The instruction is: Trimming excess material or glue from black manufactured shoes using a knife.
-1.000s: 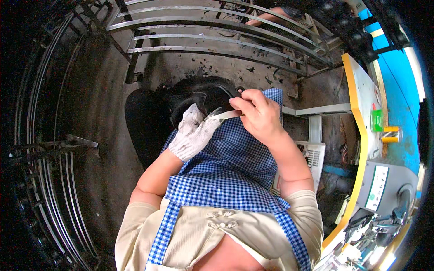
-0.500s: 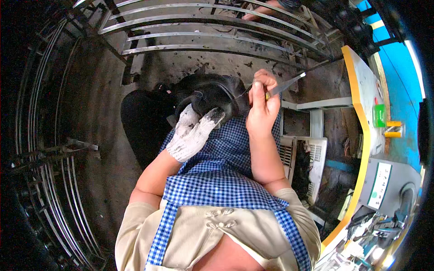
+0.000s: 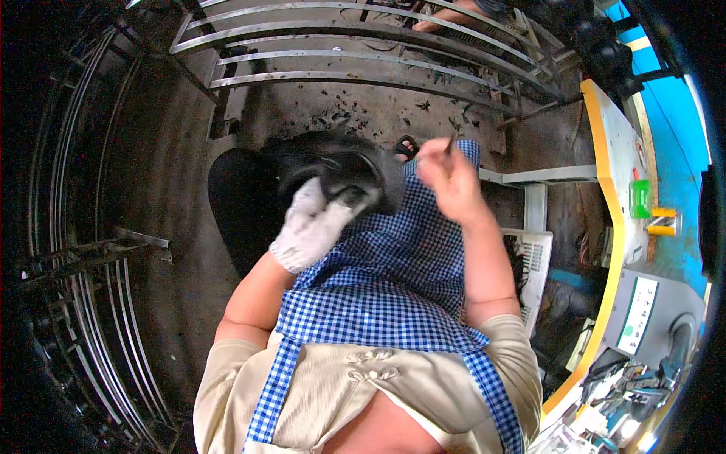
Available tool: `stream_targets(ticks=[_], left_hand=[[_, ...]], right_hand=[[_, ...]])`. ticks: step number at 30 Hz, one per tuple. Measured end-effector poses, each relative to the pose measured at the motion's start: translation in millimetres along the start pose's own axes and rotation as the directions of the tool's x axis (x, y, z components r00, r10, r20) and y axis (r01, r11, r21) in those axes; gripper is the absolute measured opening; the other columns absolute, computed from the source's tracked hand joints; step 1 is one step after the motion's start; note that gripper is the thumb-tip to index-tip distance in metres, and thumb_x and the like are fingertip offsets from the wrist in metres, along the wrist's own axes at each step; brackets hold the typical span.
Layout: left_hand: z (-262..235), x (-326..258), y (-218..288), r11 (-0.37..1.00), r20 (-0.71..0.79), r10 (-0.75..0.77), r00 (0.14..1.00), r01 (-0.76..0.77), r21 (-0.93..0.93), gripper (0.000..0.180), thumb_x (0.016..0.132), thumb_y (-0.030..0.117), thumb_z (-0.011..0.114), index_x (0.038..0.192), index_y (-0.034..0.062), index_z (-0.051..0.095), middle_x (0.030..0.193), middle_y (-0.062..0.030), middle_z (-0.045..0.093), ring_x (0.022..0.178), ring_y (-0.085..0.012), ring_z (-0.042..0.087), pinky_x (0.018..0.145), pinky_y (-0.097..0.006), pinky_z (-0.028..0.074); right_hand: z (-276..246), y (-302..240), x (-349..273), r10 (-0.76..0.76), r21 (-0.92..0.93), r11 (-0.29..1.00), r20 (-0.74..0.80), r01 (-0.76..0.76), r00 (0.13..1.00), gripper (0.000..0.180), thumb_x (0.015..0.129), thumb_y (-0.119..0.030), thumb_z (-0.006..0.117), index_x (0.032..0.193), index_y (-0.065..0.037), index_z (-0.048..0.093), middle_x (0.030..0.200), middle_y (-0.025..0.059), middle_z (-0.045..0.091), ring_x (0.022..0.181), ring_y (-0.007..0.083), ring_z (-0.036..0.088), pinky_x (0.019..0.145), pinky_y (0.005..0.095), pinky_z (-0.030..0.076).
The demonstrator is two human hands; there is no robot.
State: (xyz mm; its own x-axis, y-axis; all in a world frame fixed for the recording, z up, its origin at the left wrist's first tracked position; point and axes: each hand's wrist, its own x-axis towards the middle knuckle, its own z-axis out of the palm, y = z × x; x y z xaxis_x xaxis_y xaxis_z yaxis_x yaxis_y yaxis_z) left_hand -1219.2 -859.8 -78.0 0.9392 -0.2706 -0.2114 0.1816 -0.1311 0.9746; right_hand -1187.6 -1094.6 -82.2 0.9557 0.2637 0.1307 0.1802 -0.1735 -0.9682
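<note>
My left hand (image 3: 314, 227), in a whitish knitted glove with dark-stained fingertips, grips the edge of a black moulded part (image 3: 333, 151) over my lap. The part looks curved and hollow, and motion blurs it. To its right, apart from it, my bare right hand (image 3: 451, 181) is raised with the fingers closed round a small knife (image 3: 452, 144). Only a short dark piece of the knife shows above the fingers; the rest is hidden or smeared. A blue-and-white checked apron (image 3: 393, 250) covers my lap under the part.
Metal rail racks (image 3: 363, 34) stand ahead, and more rails (image 3: 113, 325) run along the left. At right is a yellow-edged bench (image 3: 605, 174) with a green container (image 3: 640, 198) and a grey machine (image 3: 643, 310). A white slotted crate (image 3: 535, 265) sits below. Black scraps (image 3: 333, 119) litter the floor.
My right hand has moved slightly right and down, and the knife's blade, earlier pointing up and right, is now mostly out of sight. The black part has shifted and turned in my left hand.
</note>
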Motion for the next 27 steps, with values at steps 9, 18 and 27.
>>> stream_targets(ticks=[9,18,27], left_hand=[[-11.7,0.3,23.3,0.967,0.119,0.223,0.968,-0.235,0.095,0.018,0.081,0.017,0.064,0.090,0.0019,0.063,0.086,-0.0106,0.064,0.079,-0.0241,0.063,0.069,-0.034,0.050],[-1.8,-16.0,22.4,0.332,0.615,0.398,0.681,-0.732,0.595,0.028,0.072,0.027,0.066,0.084,0.0018,0.060,0.085,-0.0137,0.060,0.083,-0.0295,0.060,0.077,-0.037,0.048],[-45.4,15.3,38.5,0.954,-0.507,0.269,0.819,-0.299,0.023,0.053,0.083,0.012,0.060,0.133,0.0084,0.041,0.124,-0.0102,0.051,0.117,-0.0184,0.047,0.099,-0.031,0.039]], right_hand=[[-22.7,28.2,11.9,0.379,-0.146,0.897,-0.235,-0.418,0.895,0.040,0.088,-0.015,0.062,0.126,-0.008,0.052,0.110,0.0046,0.063,0.068,0.0114,0.060,0.066,0.0276,0.050],[47.4,79.6,-17.1,0.497,0.708,0.491,0.251,-0.508,0.831,0.054,0.088,-0.034,0.060,0.132,-0.005,0.046,0.125,0.0102,0.054,0.111,0.0213,0.053,0.096,0.0347,0.041],[67.5,86.6,-21.7,0.335,0.694,0.557,0.316,-0.457,0.888,0.050,0.090,-0.031,0.058,0.130,-0.005,0.047,0.121,0.0089,0.056,0.106,0.0219,0.054,0.094,0.0341,0.041]])
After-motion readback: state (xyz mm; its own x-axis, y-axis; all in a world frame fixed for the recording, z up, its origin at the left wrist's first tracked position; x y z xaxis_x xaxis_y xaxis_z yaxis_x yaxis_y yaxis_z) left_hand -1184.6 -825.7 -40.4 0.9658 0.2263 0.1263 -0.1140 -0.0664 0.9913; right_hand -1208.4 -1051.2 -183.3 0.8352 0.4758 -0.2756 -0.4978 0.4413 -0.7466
